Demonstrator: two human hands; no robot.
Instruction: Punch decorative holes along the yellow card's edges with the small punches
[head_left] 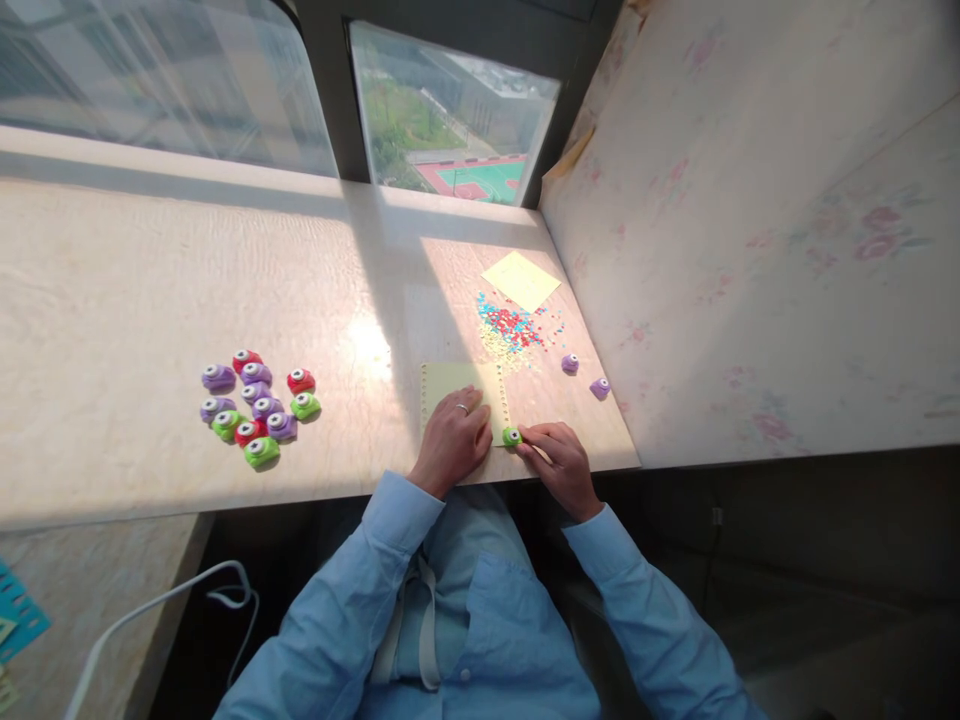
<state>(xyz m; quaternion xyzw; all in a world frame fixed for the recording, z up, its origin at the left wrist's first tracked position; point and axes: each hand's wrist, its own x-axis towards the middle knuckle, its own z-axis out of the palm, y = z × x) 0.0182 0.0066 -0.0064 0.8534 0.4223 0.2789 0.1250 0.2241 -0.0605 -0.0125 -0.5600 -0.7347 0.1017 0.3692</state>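
A pale yellow sheet of paper [444,382] lies near the table's front edge, with rows of small punched holes along its left and right sides. My left hand [454,438], a ring on one finger, rests flat on this sheet and covers its lower middle. At the sheet's lower right corner sits a small green craft punch [511,436]. The fingers of my right hand [561,465] pinch it from the right side. Beyond the sheet is a scatter of tiny red, blue and yellow paper cut-outs [511,326].
Several purple, red and green craft punches [256,395] stand grouped at the left. Two purple punches [570,364] are near the right wall [750,250]. Another yellow sheet [523,280] lies behind the cut-outs. A white cable [150,605] hangs at lower left.
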